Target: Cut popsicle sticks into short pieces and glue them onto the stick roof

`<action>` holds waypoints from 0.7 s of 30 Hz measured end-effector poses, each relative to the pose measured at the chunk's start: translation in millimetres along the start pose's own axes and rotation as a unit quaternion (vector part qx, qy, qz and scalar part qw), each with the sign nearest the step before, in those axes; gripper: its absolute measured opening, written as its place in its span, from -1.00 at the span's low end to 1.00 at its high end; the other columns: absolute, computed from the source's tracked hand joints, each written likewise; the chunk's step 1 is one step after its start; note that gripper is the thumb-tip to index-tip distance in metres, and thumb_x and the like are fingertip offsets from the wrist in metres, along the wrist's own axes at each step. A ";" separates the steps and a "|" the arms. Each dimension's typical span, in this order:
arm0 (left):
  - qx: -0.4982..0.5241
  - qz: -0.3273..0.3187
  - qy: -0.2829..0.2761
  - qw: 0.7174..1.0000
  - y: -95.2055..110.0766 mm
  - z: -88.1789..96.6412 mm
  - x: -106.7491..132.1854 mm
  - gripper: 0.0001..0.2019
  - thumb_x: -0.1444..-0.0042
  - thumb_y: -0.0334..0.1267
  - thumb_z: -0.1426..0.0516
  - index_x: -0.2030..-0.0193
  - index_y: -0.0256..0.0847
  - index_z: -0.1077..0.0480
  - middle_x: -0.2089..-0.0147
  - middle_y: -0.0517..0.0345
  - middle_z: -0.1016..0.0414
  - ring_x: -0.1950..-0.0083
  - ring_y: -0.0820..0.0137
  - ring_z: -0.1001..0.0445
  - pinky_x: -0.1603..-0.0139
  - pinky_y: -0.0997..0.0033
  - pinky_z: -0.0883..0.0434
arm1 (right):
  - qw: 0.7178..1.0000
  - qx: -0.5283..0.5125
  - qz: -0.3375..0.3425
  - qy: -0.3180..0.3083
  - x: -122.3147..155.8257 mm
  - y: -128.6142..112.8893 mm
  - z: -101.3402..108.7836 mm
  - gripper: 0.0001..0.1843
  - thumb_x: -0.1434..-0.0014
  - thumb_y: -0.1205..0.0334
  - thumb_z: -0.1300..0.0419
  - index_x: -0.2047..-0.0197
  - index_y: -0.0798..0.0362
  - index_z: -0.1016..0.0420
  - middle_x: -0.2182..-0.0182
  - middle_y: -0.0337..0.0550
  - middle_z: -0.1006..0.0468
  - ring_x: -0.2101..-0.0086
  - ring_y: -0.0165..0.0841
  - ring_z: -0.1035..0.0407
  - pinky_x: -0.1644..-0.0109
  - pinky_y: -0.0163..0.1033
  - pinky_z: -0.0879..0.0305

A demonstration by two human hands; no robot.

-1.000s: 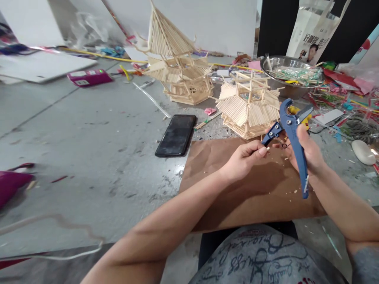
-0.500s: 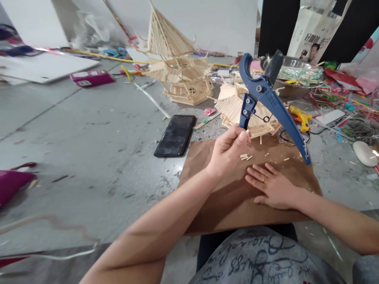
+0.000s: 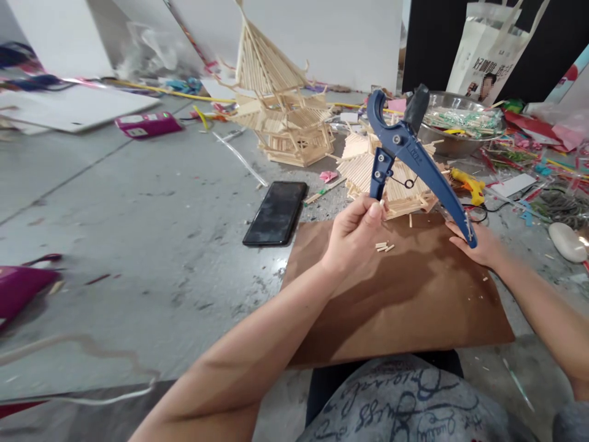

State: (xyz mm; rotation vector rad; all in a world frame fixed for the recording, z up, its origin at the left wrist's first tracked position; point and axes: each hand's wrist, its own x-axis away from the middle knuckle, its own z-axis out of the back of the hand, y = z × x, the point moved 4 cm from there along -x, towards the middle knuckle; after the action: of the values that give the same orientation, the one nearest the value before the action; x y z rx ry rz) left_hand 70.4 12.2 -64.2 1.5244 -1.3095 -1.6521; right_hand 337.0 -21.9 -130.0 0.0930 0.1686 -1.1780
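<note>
My left hand (image 3: 354, 236) is closed round the short lower handle of a blue ratchet cutter (image 3: 414, 153) and holds it upright, its jaws open at the top. The cutter's long handle slopes down to the right. My right hand (image 3: 481, 248) lies under that handle's tip at the far right edge of a brown cardboard sheet (image 3: 414, 307), fingers stretched out and holding nothing. A few short cut wooden sticks (image 3: 384, 247) lie on the cardboard just right of my left hand. A wooden stick roof piece (image 3: 363, 169) stands right behind the cutter.
A tall stick pagoda model (image 3: 276, 104) stands farther back. A black phone (image 3: 276, 212) lies left of the cardboard. At the right are a yellow glue gun (image 3: 467, 184), a metal bowl (image 3: 453, 123), a white bag (image 3: 488, 49) and scattered scraps. A pink box (image 3: 147, 124) lies at the far left.
The cutter passed from my right hand to my left, which raised it upright. My right hand lay flat on the cardboard, then slid right to under the long handle's tip.
</note>
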 end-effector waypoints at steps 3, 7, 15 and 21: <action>-0.006 -0.005 0.003 1.000 1.4 0.5 -0.2 -0.64 -0.09 0.04 -0.08 0.51 -0.22 -0.26 0.44 0.19 -0.28 0.51 0.57 -0.15 0.51 0.50 -0.18 | 0.998 -0.008 -0.033 0.052 6.7 -1.7 16.5 -0.63 -0.24 0.18 0.08 0.13 0.11 -0.52 0.15 0.00 -0.57 0.03 -0.24 -0.39 -0.05 -0.04 -0.31; -0.017 -0.009 -0.006 1.000 0.6 -1.1 1.4 -0.64 -0.11 0.03 -0.07 0.51 -0.22 -0.26 0.43 0.18 -0.27 0.49 0.56 -0.17 0.51 0.51 -0.18 | 0.997 -0.042 -0.007 0.064 28.9 -41.7 30.3 -0.65 -0.25 0.21 0.08 0.14 0.09 -0.51 0.16 0.02 -0.57 0.06 -0.22 -0.41 0.00 -0.01 -0.35; -0.012 0.000 -0.043 0.999 -7.1 -8.2 9.3 -0.67 -0.14 0.00 -0.04 0.48 -0.21 -0.26 0.39 0.17 -0.28 0.51 0.56 -0.12 0.54 0.52 -0.13 | 0.979 -0.141 0.115 -0.093 43.2 -85.0 -4.6 -0.49 -0.21 0.13 0.01 -0.18 0.18 -0.24 -0.18 0.13 -0.25 -0.23 -0.16 0.02 -0.20 0.12 -0.10; -0.008 0.013 -0.059 0.998 -11.1 -14.3 14.7 -0.68 -0.16 -0.02 -0.03 0.47 -0.22 -0.25 0.38 0.19 -0.27 0.49 0.57 -0.12 0.47 0.52 -0.17 | 0.964 -0.247 -0.076 0.061 22.3 -16.1 5.8 -0.65 -0.23 0.07 0.06 0.16 0.01 -0.49 0.11 -0.01 -0.54 0.00 -0.16 -0.36 -0.11 0.09 -0.22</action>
State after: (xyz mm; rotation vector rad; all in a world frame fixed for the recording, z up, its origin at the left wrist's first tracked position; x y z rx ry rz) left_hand 83.2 -0.6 -79.0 1.4130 -1.3674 -1.7561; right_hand 330.9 -49.3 -128.0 -0.2919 0.5807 -1.2519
